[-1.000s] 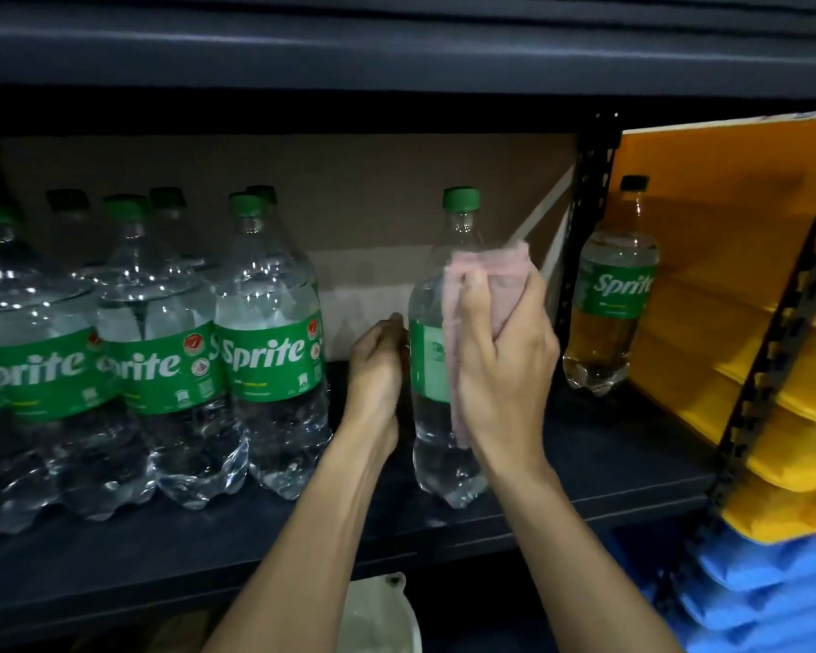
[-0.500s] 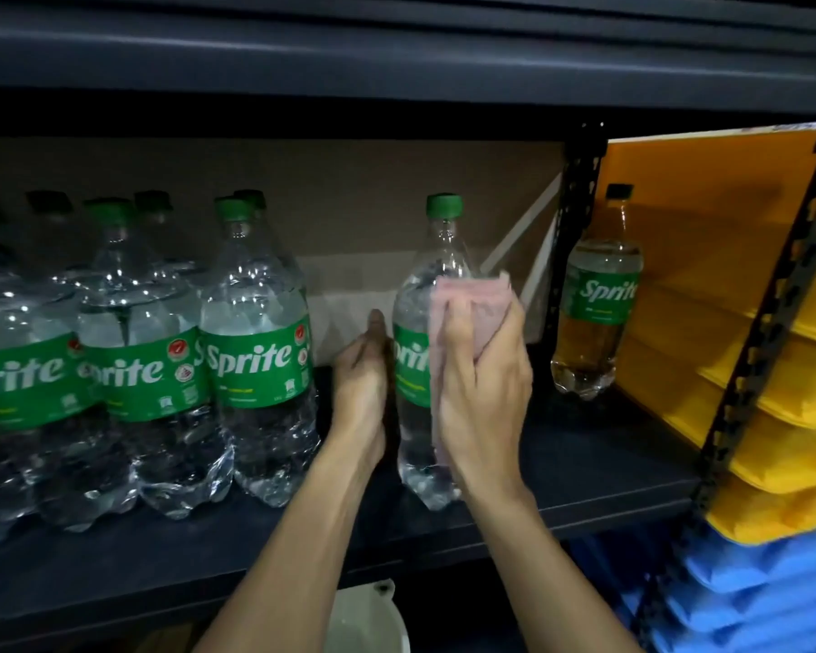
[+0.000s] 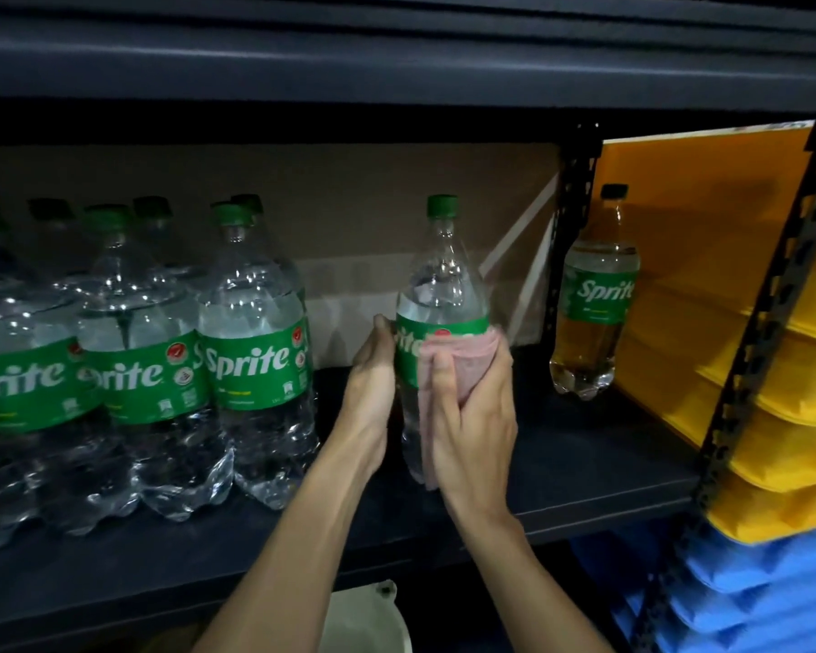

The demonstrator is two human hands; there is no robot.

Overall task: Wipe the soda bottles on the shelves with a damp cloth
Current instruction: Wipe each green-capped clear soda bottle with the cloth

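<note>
— Downward is where the pink cloth [image 3: 462, 365] has gone in the last second. It was up at the shoulder of the Sprite bottle [image 3: 444, 285] and now lies over the right part of the label.

— And the hands?

— The right hand [image 3: 477, 426] presses the cloth to the near and right side of the bottle. Its thumb is laid straight up the front and its fingers curve round the side. The left hand [image 3: 373, 384] grips the bottle's left side at label height, with the fingers curled behind it.

— Where does the bottle stand?

— Upright on the dark shelf [image 3: 608, 468], alone. A cluster of large Sprite bottles [image 3: 255, 360] stands to its left. One small Sprite bottle [image 3: 594, 294] stands to its right, past the black upright post [image 3: 575, 228]. The hands hide its base, so I cannot tell whether it is lifted.

— Which step is this?

— I'd say it's mid-wipe on this one bottle. The stroke is about halfway down and the lower body is not yet reached.

— What does the next move need?

— Carry the cloth on down to the base while the left hand holds firm, so the bottle neither tips nor slides toward the near edge. Then turn it to reach the far side. I cannot tell whether the other bottles have been wiped.
</note>
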